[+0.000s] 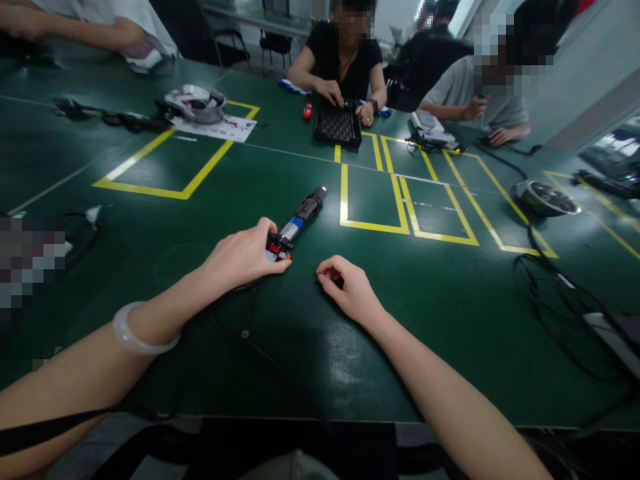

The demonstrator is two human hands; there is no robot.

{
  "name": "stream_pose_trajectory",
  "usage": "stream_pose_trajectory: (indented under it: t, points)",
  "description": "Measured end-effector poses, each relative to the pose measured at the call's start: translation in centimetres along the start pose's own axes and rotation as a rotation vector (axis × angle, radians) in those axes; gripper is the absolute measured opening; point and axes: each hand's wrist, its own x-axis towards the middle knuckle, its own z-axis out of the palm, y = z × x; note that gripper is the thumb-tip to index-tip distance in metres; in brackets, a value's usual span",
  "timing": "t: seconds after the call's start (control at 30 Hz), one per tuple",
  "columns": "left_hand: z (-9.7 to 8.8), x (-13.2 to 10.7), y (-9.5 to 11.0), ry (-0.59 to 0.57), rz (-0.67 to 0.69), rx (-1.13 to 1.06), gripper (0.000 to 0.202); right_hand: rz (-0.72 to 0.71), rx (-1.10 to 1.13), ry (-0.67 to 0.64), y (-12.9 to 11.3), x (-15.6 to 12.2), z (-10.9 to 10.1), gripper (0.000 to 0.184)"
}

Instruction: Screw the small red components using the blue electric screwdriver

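My left hand [240, 257] rests on the green table [280, 167] with its fingers closed round the near end of an electric screwdriver [296, 223]. The tool is black with silver, blue and red parts; it lies on the table and points away to the upper right. A black cord [245, 320] runs from its near end toward me. My right hand [350, 290] lies a little to the right of the tool. Its fingers are curled in and pinched together; what they hold, if anything, is too small to make out. A pale bangle [135, 337] circles my left wrist.
Yellow tape rectangles [377, 227] mark the table. Across it a person's hands rest on a black tray [338, 127], with a small red object [307, 111] beside. A second person sits at the far right. Round metal parts [196, 103] [545, 198] and cables [555, 300] lie around.
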Motion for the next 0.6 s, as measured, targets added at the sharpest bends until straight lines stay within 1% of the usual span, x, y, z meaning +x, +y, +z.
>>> stream_pose_trajectory:
  t: [0.07,0.2,0.37,0.5,0.6]
  points:
    - [-0.6,0.9,-2.0,-0.006,-0.05,0.014,0.079,-0.003,0.002,-0.002,0.2,0.0,0.0,0.007]
    - [-1.7,2.5,-6.9,-0.027,-0.173,0.016,0.087,-0.003,0.006,-0.013,0.2,-0.1,0.1,0.007]
    - [-2.9,3.6,-12.6,0.0,-0.302,0.063,0.092,0.009,0.005,-0.024,0.1,-0.1,0.1,0.007]
    - [-3.5,3.9,-16.3,0.012,-0.39,0.101,0.095,0.013,-0.003,-0.031,0.2,-0.1,0.1,0.007]
    - [-3.7,3.6,-18.2,0.03,-0.433,0.129,0.093,0.01,-0.008,-0.035,0.2,-0.1,0.1,0.007]
